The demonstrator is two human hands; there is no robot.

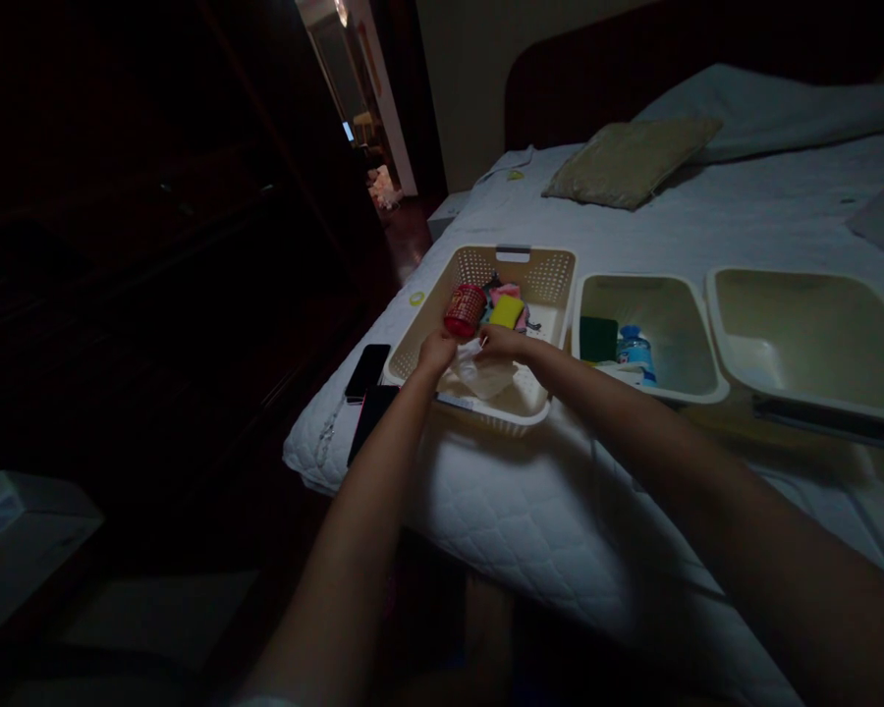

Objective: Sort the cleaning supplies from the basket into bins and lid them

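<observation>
Both hands reach into a cream perforated basket [552, 265] at the bed's near corner. My left hand [437, 352] is closed on one side of a thin, whitish, crumpled piece [478, 375]; whether it is a plastic bag or tissue I cannot tell. On its other side my right hand [501, 343] pinches the same piece. Just beyond my left hand lies a red cylindrical holder [465, 308] with pale markings, tilted. A yellow sponge-like block [507, 312] rests beside it, against a crumpled pink and dark cloth [505, 292].
Right of the basket stands a smaller cream bin [678, 334] with a blue-labelled bottle [635, 355] and a dark green block [597, 339]. Another cream bin [817, 324] stands farther right. A phone [367, 372] and a dark flat device [372, 417] lie at the bed's left edge.
</observation>
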